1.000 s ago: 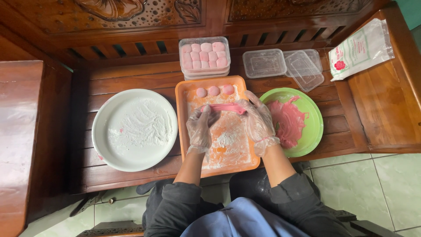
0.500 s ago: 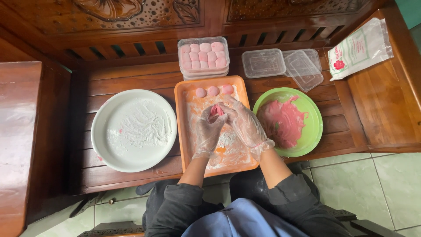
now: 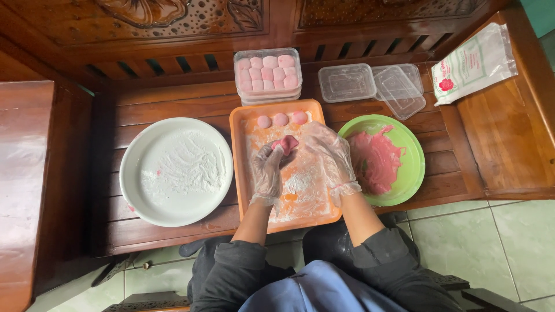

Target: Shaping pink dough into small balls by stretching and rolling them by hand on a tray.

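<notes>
Wooden slats of a carved bench [image 3: 173, 107] carry our work. Over the orange tray [image 3: 238, 124] (dusted with white flour) we pinch 1 pink dough piece [image 3: 285, 143] between both gloved hands, left hand [image 3: 268, 170] and right hand [image 3: 329, 156] closed on it. 3 pink balls [image 3: 281, 119] sit at the tray's far edge. Beside it lie a green plate [image 3: 413, 164] and a white floured plate [image 3: 176, 170].
</notes>
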